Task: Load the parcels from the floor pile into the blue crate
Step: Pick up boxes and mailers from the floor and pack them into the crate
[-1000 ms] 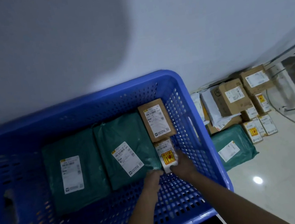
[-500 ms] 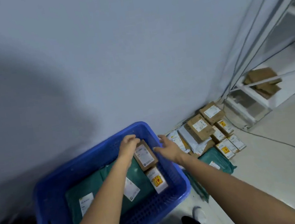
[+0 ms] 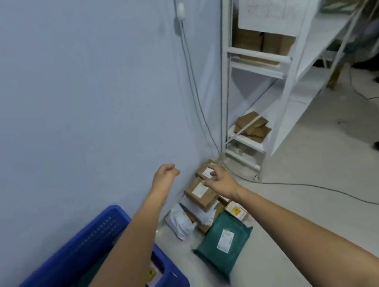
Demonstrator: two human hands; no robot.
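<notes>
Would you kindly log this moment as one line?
phase: reaching | right hand: open above cardboard box | left hand: empty | blue crate: partly loaded

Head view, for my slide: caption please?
Both hands, left and right, empty, reach toward the parcels piled by the wall, blue crate beside.
</notes>
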